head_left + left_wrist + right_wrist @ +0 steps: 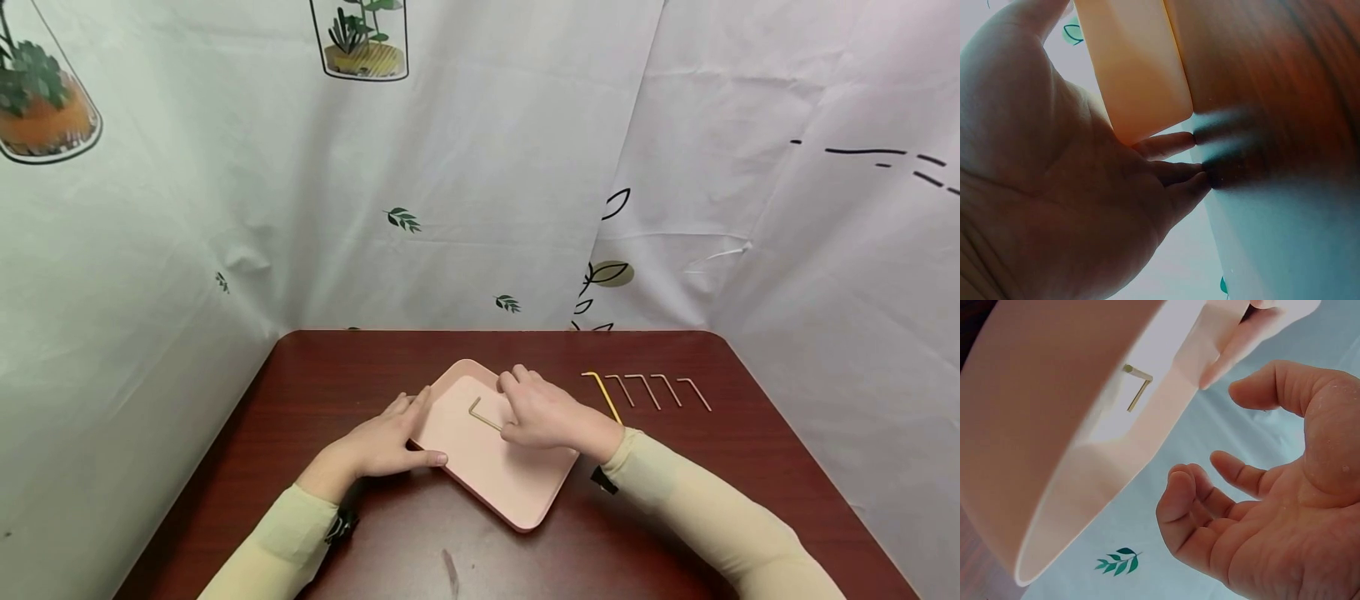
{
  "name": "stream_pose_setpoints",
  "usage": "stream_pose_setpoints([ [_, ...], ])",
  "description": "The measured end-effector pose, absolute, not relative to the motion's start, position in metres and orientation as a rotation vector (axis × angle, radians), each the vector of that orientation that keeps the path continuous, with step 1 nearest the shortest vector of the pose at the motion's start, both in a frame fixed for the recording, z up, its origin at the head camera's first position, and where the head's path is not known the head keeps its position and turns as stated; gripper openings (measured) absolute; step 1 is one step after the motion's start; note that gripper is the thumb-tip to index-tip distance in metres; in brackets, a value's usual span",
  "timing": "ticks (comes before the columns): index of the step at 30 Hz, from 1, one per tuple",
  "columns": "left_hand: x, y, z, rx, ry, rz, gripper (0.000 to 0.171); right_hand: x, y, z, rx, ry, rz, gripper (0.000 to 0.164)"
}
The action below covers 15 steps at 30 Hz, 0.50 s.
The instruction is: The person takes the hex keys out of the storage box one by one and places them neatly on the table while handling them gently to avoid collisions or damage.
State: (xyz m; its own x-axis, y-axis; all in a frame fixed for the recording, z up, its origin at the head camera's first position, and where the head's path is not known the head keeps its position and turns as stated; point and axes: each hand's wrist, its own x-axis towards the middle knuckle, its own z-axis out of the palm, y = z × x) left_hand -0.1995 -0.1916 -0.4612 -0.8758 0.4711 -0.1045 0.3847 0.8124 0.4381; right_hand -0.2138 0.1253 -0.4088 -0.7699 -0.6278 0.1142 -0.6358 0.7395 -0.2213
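A pink rectangular tray [487, 467] sits turned at an angle on the table. Inside it lies a brass-coloured hex key [483, 419], whose long end is overlapped by the right hand in the head view. My left hand [382, 442] rests against the tray's left corner, fingers spread and fairly straight, thumb over the near rim. In the left wrist view, the fingertips [1192, 139] meet the tabletop beside the tray wall. Over the tray's right part hovers my right hand [543, 410]; the right wrist view shows its fingers loosely bent, thumb apart, nothing between them.
Right of the tray, a yellow hex key [604, 397] and several thinner ones, among them a hex key [696, 395] at the far right, lie in a row on the dark red table [360, 550]. White printed cloth [487, 167] hangs around the table's back and sides.
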Motion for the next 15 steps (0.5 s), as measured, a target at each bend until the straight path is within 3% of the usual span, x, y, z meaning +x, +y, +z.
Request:
stream_pose_setpoints([
  [15,-0.2,-0.192,-0.462,0.665,2.789,0.613,0.128,-0.219,0.113,-0.409,1.067,-2.954,0.354,0.053],
])
